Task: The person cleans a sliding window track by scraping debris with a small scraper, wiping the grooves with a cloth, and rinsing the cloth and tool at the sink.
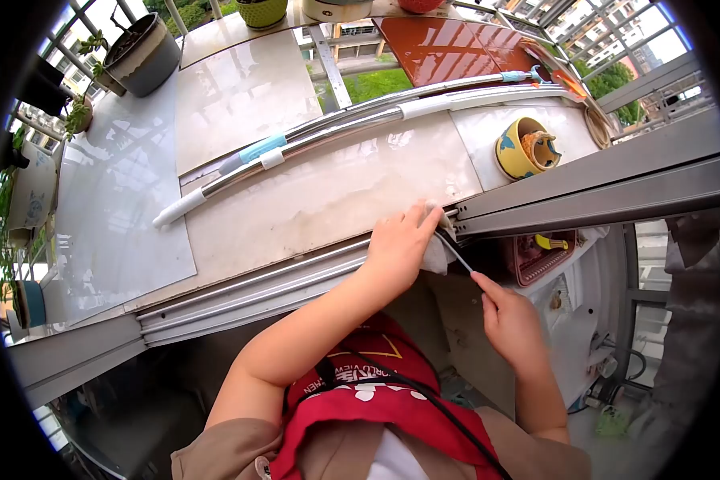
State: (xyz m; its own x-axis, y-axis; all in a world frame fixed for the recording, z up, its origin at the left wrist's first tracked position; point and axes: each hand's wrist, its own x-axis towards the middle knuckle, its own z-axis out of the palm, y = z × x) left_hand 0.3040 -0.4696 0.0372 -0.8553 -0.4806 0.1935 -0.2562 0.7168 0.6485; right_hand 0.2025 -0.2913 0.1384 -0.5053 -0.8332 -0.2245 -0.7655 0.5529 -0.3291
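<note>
My left hand [402, 246] is at the end of the window track [256, 290], its fingers bent over a crumpled white cloth [435, 259] beside the edge of the sliding window frame [600, 190]. Part of the cloth hangs below those fingers. In my right hand [510, 318], a thin grey rod-like tool [458, 254] is pinched between thumb and forefinger. It slants up to the left, and its far end meets the cloth near my left fingertips. That end is partly hidden, so its exact kind does not show.
Two long poles [296, 148] lie across the tiled ledge [328, 192]. A yellow pot [526, 150] stands at the right, above a pink basket [540, 258] inside the window. Grey planter [140, 56] and railings are on the far side. A black cable crosses my red apron [360, 400].
</note>
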